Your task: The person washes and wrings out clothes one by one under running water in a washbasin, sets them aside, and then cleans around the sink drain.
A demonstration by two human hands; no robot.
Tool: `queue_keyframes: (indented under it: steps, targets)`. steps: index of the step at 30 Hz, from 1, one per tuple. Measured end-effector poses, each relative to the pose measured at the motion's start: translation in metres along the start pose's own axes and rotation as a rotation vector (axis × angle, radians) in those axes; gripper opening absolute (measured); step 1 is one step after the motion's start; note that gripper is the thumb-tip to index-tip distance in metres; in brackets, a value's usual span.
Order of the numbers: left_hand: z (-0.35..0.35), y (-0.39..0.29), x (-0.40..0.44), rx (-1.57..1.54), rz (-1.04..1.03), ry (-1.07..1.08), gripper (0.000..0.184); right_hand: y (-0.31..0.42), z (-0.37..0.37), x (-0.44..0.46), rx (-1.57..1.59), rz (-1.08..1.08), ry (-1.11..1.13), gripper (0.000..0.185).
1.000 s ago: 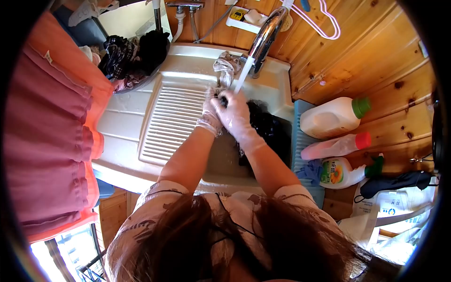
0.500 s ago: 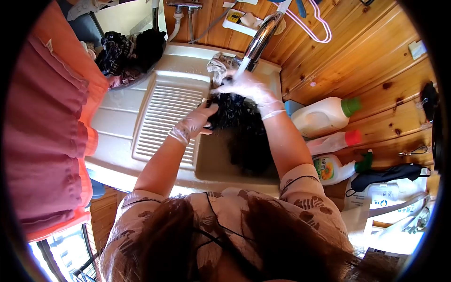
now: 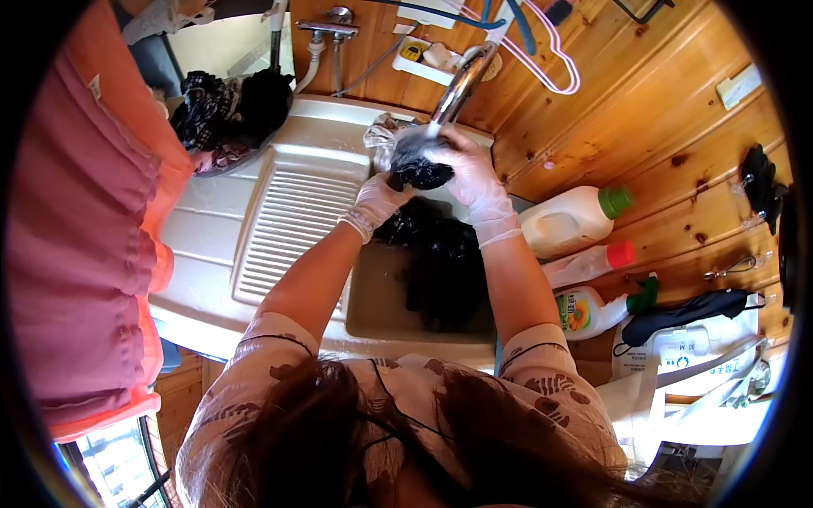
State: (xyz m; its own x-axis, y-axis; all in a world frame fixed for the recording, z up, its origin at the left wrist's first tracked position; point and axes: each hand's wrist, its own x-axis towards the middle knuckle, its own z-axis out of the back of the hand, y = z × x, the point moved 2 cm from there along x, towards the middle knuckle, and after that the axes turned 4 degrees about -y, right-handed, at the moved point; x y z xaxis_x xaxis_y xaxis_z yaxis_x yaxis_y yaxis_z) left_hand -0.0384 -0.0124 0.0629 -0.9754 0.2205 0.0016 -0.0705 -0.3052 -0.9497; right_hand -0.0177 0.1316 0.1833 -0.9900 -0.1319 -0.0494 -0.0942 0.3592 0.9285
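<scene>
Bunched wet black cloth [image 3: 421,169] is held between my hands under the faucet [image 3: 461,89], and water runs onto it. On its lower left side, my left hand [image 3: 383,196] grips it in a clear glove. My right hand [image 3: 467,165], gloved too, is wrapped round its right side. Below them more black cloth [image 3: 445,262] lies wet in the sink basin [image 3: 373,317]; whether it joins the held part I cannot tell. A crumpled light cloth [image 3: 384,131] sits behind my hands at the basin's back edge.
Left of the basin is a ribbed washboard [image 3: 292,220]. A metal bowl of dark clothes [image 3: 224,110] stands at the far left. Along the right wall are a white jug [image 3: 563,222], a red-capped bottle [image 3: 584,264] and a spray bottle [image 3: 589,311]. Pink hangers [image 3: 555,63] hang above.
Both hands have come together at the faucet and now hold a bunched part of the black cloth up in the stream. Earlier my left hand was lower, at the basin's left edge.
</scene>
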Motion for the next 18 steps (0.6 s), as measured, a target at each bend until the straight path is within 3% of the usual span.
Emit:
queue_keyframes:
  steps: [1, 3, 4, 5, 7, 9, 10, 11, 13, 14, 17, 18]
  targets:
    - [0.0, 0.005, 0.004, 0.212, 0.11, -0.002, 0.063, 0.001, 0.011, -0.001, 0.066, 0.028, 0.013, 0.033]
    - [-0.007, 0.038, 0.023, -0.49, 0.045, -0.129, 0.041, 0.005, 0.03, -0.011, 0.104, 0.061, -0.024, 0.033]
    - [-0.009, 0.055, 0.036, -0.693, 0.188, -0.23, 0.036, 0.0, 0.041, -0.018, 0.116, 0.018, -0.132, 0.033]
    - [-0.006, 0.057, 0.044, -0.929, 0.187, -0.267, 0.029, -0.007, 0.052, -0.026, 0.128, -0.03, -0.236, 0.034]
    - [0.009, 0.053, 0.045, 0.036, -0.35, -0.271, 0.033, -0.041, 0.078, -0.028, 0.024, -0.126, -0.447, 0.039]
    - [0.004, 0.046, 0.05, 0.136, -0.409, -0.195, 0.033, -0.075, 0.09, -0.027, -0.537, -0.014, -0.285, 0.064]
    - [0.002, 0.042, 0.052, 0.183, -0.44, -0.157, 0.032, -0.076, 0.077, -0.031, -0.812, 0.193, -0.237, 0.078]
    - [0.002, 0.018, 0.041, -0.061, -0.375, -0.082, 0.031, -0.08, 0.059, -0.032, -1.083, 0.402, -0.185, 0.093]
    - [0.001, -0.032, 0.012, -0.548, -0.223, 0.07, 0.027, -0.099, 0.03, -0.024, -0.954, 0.341, -0.234, 0.11]
    - [0.0, -0.024, 0.014, -0.658, -0.205, 0.096, 0.026, -0.117, 0.027, -0.012, -0.71, 0.352, -0.31, 0.092]
    - [0.008, 0.02, 0.026, -0.831, -0.208, 0.121, 0.028, -0.132, 0.025, 0.016, -0.334, 0.255, -0.292, 0.072]
    - [0.024, 0.015, 0.014, -0.88, -0.179, 0.157, 0.037, -0.119, 0.019, 0.006, -0.387, 0.317, -0.324, 0.05]
